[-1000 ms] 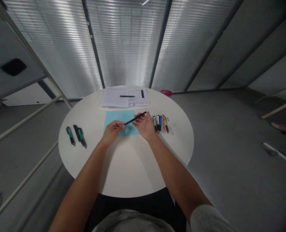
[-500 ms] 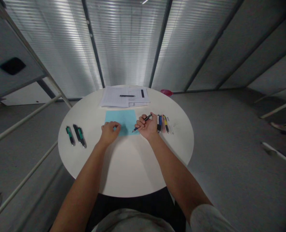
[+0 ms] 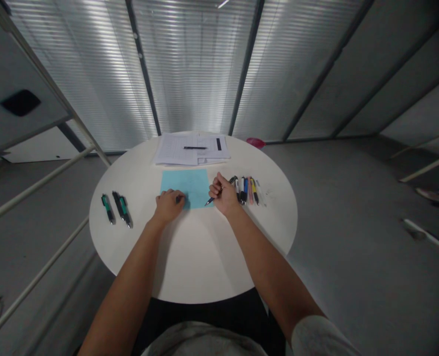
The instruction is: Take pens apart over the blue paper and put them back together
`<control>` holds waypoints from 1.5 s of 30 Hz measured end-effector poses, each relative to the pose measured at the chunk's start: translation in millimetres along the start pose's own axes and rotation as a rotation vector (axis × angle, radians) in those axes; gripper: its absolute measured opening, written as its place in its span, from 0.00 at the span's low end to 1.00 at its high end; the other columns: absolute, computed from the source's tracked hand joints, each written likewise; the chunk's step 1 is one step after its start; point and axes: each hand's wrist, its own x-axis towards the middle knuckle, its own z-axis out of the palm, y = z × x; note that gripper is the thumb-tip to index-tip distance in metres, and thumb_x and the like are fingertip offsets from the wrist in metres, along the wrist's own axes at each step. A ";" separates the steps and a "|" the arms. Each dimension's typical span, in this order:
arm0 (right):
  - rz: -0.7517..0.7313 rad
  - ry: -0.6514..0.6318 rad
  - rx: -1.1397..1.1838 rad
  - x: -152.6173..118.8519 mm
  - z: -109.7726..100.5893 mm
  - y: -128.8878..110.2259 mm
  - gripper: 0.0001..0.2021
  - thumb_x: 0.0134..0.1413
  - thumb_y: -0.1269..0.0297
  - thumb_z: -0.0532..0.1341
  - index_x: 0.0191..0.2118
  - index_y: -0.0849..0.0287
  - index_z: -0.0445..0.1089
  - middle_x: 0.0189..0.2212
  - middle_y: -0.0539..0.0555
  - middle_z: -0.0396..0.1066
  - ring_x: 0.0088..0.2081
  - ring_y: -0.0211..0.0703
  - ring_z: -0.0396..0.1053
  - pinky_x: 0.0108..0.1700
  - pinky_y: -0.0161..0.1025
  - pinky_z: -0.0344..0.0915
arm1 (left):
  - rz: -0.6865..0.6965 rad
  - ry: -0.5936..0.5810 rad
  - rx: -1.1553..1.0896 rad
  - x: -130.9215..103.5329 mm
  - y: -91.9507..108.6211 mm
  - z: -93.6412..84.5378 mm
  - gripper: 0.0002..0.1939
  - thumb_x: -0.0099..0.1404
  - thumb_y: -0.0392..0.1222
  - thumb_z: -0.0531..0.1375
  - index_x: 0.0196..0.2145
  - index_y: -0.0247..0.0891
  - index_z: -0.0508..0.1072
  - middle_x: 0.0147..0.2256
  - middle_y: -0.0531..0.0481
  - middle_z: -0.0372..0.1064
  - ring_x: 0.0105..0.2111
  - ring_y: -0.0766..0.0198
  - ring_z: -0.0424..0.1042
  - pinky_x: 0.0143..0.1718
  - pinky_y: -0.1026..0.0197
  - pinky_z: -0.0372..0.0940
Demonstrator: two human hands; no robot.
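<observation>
My right hand (image 3: 224, 195) is closed around a dark pen (image 3: 209, 200). Its tip points down and left at the right edge of a light blue sheet of paper (image 3: 187, 180), while the palm hides most of the barrel. On the sheet's lower left edge rests my left hand (image 3: 169, 203), fingers curled and closed. A small dark patch shows between thumb and forefinger; whether it is an object or shadow I cannot make out. Just right of my right hand lies a row of several pens and markers (image 3: 245, 190).
Green-and-black pens (image 3: 121, 207) lie on the left of the round white table (image 3: 200, 257). At the back, a black pen (image 3: 195, 148) rests on stacked printed papers (image 3: 176, 153). A metal railing (image 3: 37, 170) stands left, and a pink object (image 3: 255, 142) sits beyond the far edge.
My right hand has rolled over, so the pen's upper part is now hidden and its tip sits slightly further right. More pens show beside it. My left hand has barely moved.
</observation>
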 end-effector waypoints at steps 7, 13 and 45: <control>0.016 0.056 -0.497 1.9 -3.3 13.0 0.33 0.50 0.31 0.47 0.28 0.60 0.70 0.12 0.47 0.59 0.18 0.37 0.63 0.24 0.34 0.61 | 0.005 -0.009 -0.008 0.1 0.2 -0.6 0.15 0.63 0.46 0.53 0.43 0.46 0.76 0.42 0.46 0.72 0.45 0.52 0.68 0.46 0.52 0.59; -0.360 0.022 -0.918 -1.2 -6.0 20.3 0.17 0.51 0.45 0.60 0.34 0.55 0.65 0.20 0.45 0.64 0.21 0.34 0.60 0.24 0.31 0.56 | 0.017 -0.005 -0.004 1.7 0.3 0.2 0.15 0.63 0.46 0.53 0.43 0.46 0.76 0.42 0.46 0.72 0.46 0.51 0.68 0.46 0.51 0.59; -0.366 0.195 -1.381 -9.7 -3.2 12.2 0.24 0.61 0.46 0.49 0.21 0.55 0.64 0.19 0.51 0.64 0.28 0.42 0.66 0.34 0.36 0.55 | -0.024 -0.026 -0.011 3.5 1.2 -0.3 0.16 0.62 0.47 0.53 0.44 0.46 0.76 0.43 0.47 0.73 0.46 0.53 0.68 0.47 0.52 0.59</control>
